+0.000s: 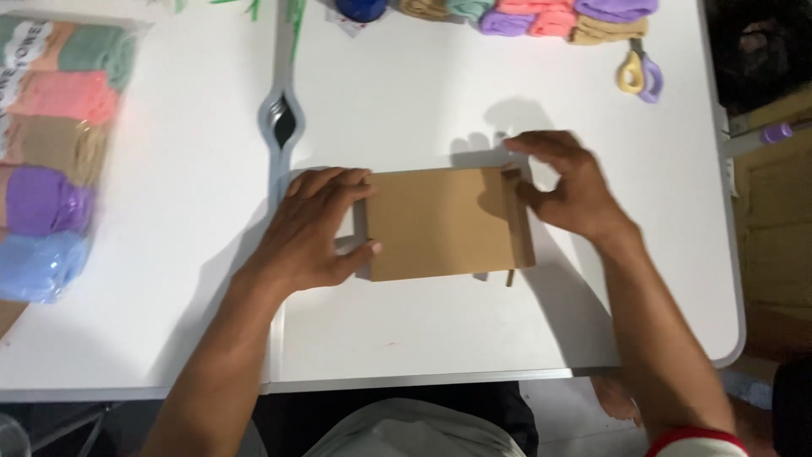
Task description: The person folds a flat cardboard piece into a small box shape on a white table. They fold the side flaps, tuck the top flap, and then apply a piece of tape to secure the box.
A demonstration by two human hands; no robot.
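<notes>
A flat brown cardboard piece [440,222] lies on the white table [423,338] in front of me. My left hand [313,228] rests on its left edge, fingers along the top and thumb pressed at the lower left side. At the right end my right hand [568,184] pinches a raised cardboard flap [514,227] between thumb and fingers. The flap stands up from the sheet. A thin strip sticks out below the right lower corner.
A clear bag of folded towels in several colours [51,161] lies at the left. More folded towels [550,17] line the far edge, next to scissors with yellow and purple handles [639,74]. A seam with a grey handle [283,118] splits the table.
</notes>
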